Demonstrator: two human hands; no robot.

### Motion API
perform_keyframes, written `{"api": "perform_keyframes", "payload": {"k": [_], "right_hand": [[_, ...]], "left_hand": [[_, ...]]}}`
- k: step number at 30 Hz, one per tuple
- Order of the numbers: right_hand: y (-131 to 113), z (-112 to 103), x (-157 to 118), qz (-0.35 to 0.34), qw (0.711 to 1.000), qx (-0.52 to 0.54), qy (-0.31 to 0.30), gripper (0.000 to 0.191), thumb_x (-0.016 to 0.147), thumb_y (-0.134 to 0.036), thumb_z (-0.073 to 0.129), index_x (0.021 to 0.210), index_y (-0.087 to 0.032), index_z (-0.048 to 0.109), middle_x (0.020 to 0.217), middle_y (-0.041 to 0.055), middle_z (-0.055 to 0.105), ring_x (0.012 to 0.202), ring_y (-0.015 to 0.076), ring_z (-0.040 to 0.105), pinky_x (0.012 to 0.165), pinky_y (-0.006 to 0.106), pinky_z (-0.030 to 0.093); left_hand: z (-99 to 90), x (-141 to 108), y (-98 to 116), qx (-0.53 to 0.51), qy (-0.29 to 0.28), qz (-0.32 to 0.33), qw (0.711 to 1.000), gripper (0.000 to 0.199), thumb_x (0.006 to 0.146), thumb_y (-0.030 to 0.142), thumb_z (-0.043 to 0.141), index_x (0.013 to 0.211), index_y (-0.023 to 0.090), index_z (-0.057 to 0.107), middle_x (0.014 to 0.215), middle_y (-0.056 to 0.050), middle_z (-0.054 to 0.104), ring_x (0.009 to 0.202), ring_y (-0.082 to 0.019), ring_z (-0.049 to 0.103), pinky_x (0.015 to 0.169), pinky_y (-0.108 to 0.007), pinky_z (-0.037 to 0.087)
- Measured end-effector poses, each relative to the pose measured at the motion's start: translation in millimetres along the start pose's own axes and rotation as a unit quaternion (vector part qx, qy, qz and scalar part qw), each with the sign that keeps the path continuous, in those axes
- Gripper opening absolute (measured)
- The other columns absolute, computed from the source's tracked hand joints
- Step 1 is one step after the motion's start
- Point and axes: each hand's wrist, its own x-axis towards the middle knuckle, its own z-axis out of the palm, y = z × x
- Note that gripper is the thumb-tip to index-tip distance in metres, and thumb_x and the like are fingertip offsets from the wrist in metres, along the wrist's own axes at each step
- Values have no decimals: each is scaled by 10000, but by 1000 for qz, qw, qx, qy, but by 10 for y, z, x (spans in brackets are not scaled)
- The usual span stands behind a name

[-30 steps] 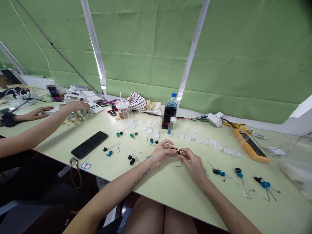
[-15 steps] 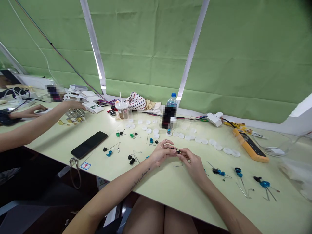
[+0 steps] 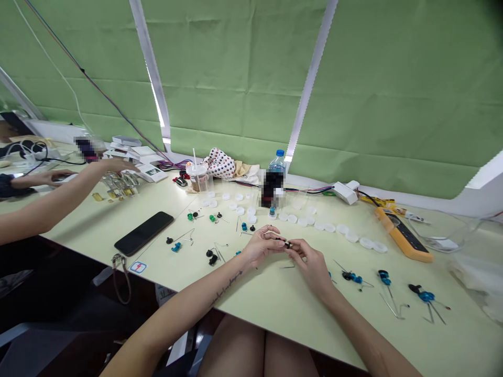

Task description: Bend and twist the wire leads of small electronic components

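Above the near middle of the counter point(image 3: 275, 299), a small black part point(image 3: 288, 244) is pinched in the grip of both left hand point(image 3: 260, 248) and right hand point(image 3: 312, 264); fine two-handed adjusting seems under way, with steady alignment apparently called for next.

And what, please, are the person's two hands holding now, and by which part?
The left hand and right hand pinch a small black piece, one from each side. It is too small to tell exactly which part they grip.
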Motion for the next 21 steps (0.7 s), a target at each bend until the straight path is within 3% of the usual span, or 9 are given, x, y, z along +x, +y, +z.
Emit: {"api": "perform_keyframes", "payload": {"k": [21], "right_hand": [[20,14,-2,4,1000,15,2,219,869,-404,469,985,-231,535,791,22,672,681,171,638,668,291,507]], "left_hand": [[-21,19,-12,0,-7,3,1000,419,563,164,812,884,143,543,809,-51,689,702,-182,674,791,-417,520]]}}
